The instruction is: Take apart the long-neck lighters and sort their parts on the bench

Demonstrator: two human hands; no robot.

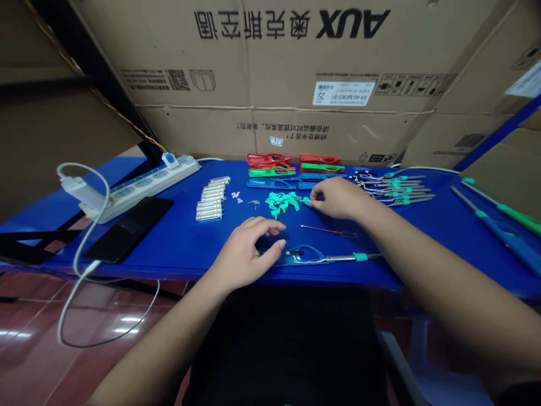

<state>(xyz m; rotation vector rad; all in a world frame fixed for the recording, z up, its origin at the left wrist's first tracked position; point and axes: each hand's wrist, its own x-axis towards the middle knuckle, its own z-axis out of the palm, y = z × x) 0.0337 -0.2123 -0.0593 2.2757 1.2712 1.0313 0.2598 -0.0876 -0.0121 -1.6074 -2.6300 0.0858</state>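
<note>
My left hand hovers with thumb and fingers apart at the left end of a blue plastic handle half, part of a stick lighter lying near the table's front edge. White wires and a small black part sit in that half, and a metal tube with a green collar runs out to the right. My right hand reaches to the right side of a pile of small green trigger-like pieces. Its thumb and index finger close on one green piece. A screwdriver lies between the hands.
Red, green and blue handle shells are stacked at the back. Silver cylinders line up at left, near tiny screws. Wired metal tubes lie right, lighters farther right. A phone and power strip occupy the left.
</note>
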